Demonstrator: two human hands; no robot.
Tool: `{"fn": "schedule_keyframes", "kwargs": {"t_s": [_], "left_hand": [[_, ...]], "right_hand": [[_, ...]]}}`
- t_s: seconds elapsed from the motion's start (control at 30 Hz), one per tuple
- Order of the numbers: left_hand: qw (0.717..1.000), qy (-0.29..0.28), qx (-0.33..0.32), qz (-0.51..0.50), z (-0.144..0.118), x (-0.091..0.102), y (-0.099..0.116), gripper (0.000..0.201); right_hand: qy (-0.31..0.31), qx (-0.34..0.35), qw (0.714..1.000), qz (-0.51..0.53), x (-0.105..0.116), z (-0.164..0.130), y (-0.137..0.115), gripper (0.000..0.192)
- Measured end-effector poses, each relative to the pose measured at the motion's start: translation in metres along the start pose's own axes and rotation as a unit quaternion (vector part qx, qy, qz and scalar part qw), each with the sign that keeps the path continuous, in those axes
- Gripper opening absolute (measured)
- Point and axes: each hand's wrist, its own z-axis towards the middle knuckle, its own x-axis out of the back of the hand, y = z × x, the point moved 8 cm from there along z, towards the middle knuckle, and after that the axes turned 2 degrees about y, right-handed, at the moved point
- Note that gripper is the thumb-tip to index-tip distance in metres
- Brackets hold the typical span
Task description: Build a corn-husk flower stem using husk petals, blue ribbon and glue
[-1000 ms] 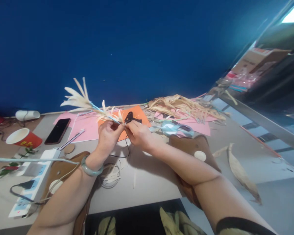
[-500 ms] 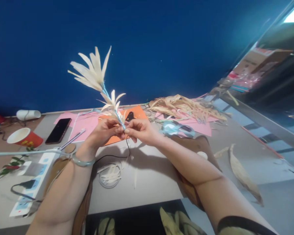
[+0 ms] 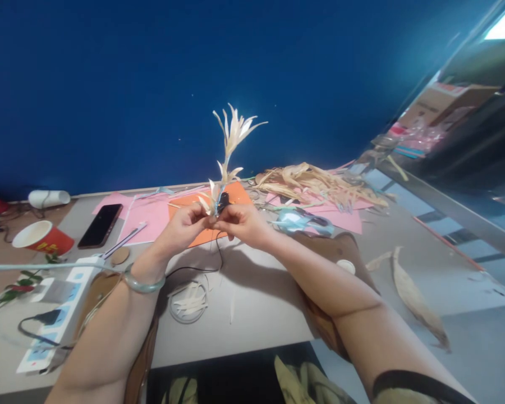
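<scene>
Since the earlier frames the husk sprig (image 3: 229, 154) had been swung from a leftward lean to nearly upright, its tip now above the hands. It was seen as a thin stalk wound in pale blue, with a spray of pale cream husk leaves at the top and smaller tufts lower down. Its lower end was pinched between the left hand (image 3: 184, 224) and the right hand (image 3: 240, 223), both closed on it, fingertips meeting above the far middle of the table (image 3: 261, 303). A red paper cup (image 3: 41, 238) stood far left, its contents not visible. A shallow round dish (image 3: 188, 302) holding pale husk strips lay near, below the hands.
</scene>
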Motion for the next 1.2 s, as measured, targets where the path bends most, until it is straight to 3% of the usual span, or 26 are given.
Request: {"fn": "schedule_keyframes", "kwargs": {"t_s": [0.2,0.4,0.63,1.03,1.2], "left_hand": [[0.998,-0.055,0.029,-0.023,-0.003,-0.012,-0.001,0.044],[0.996,-0.061,0.059,-0.021,-0.006,-0.012,-0.005,0.047],[0.991,-0.082,0.097,-0.044,-0.012,-0.016,-0.006,0.042],[0.988,-0.082,0.105,-0.079,-0.011,-0.015,-0.015,0.046],[0.989,-0.094,0.091,-0.073,-0.012,-0.016,-0.010,0.041]], "right_hand": [[-0.069,-0.049,0.996,0.005,-0.005,0.000,0.007,0.015],[-0.018,-0.048,0.998,0.022,-0.004,0.004,0.012,0.010],[-0.042,-0.063,0.996,0.048,-0.006,0.003,0.012,0.012],[0.016,0.005,0.999,0.038,-0.004,0.001,0.005,0.023],[0.001,0.010,1.000,0.014,-0.006,0.001,0.006,0.023]]}}
